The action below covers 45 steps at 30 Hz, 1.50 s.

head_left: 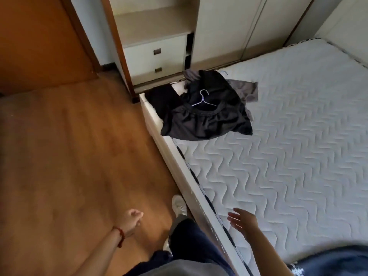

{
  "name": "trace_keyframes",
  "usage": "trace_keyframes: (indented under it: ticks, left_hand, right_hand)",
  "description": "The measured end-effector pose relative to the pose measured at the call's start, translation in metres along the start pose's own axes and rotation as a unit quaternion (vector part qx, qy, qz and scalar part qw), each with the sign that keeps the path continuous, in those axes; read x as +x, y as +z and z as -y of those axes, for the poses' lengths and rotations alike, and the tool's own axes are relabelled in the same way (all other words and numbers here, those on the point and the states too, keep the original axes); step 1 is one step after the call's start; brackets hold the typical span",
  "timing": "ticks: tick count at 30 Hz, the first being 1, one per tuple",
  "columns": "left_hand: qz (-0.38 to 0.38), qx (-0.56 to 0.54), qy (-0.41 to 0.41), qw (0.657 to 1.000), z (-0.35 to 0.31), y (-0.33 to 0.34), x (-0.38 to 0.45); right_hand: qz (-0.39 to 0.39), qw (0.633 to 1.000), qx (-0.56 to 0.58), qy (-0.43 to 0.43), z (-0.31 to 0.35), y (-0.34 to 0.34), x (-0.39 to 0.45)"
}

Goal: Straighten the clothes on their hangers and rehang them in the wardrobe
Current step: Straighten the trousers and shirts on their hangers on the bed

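A heap of dark clothes (205,118) lies on the far left corner of the bare mattress (288,146), with a black piece spilling over the bed's edge. A thin white wire hanger (203,99) rests on top of the heap. A grey garment (246,89) pokes out behind it. My left hand (131,218) hangs low over the wooden floor, fingers loosely curled, holding nothing. My right hand (242,220) hovers above the near edge of the mattress, fingers spread, empty. Both hands are far from the clothes. The wardrobe (225,30) stands beyond the bed with pale doors closed.
A shelf unit with two drawers (157,58) stands left of the wardrobe doors. A brown wooden door (39,40) is at far left. The white bed frame (171,156) runs diagonally beside my legs and white shoe (179,204). Wooden floor (79,156) fills the left.
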State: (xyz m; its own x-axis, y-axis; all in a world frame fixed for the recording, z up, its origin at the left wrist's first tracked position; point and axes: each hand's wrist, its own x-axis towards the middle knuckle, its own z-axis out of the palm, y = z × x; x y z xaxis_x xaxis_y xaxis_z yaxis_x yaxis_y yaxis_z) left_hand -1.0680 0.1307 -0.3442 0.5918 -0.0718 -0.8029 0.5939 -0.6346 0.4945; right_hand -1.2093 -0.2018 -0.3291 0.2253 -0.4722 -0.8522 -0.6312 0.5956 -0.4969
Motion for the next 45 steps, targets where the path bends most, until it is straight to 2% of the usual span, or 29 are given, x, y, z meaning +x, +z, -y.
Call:
trace_keyframes:
  ticks: [5, 11, 20, 26, 32, 34, 38, 42, 45]
  left_hand:
    - [-0.006, 0.006, 0.014, 1.0, -0.061, -0.023, 0.045]
    - [-0.021, 0.015, -0.01, 1.0, -0.144, -0.061, 0.099]
    - [-0.031, 0.019, -0.039, 0.999, -0.209, -0.098, 0.162]
    - [0.014, 0.08, -0.05, 0.995, -0.264, -0.133, 0.23]
    - [0.066, 0.192, 0.045, 0.978, -0.373, -0.143, 0.306]
    - [0.083, 0.215, 0.083, 0.97, -0.409, -0.128, 0.33]
    - [0.103, 0.281, 0.139, 0.944, -0.453, -0.082, 0.373]
    - [0.101, 0.301, 0.156, 0.935, -0.471, -0.028, 0.415]
    - [0.107, 0.331, 0.163, 0.923, -0.468, 0.006, 0.446]
  right_hand:
    - [0.009, 1.0, -0.001, 0.03, 0.046, 0.035, 0.039]
    - [0.013, 0.999, -0.016, 0.046, 0.122, 0.08, 0.083]
    - [0.022, 0.998, -0.053, 0.025, 0.234, 0.168, 0.119]
    - [-0.027, 0.999, -0.03, 0.008, 0.293, 0.211, 0.152]
    - [-0.117, 0.991, -0.048, -0.047, 0.36, 0.22, 0.197]
    - [-0.149, 0.978, -0.123, -0.076, 0.38, 0.221, 0.218]
    - [-0.199, 0.925, -0.299, -0.124, 0.41, 0.217, 0.258]
    - [-0.198, 0.871, -0.419, -0.161, 0.428, 0.212, 0.309]
    - [-0.172, 0.804, -0.535, -0.194, 0.432, 0.208, 0.346]
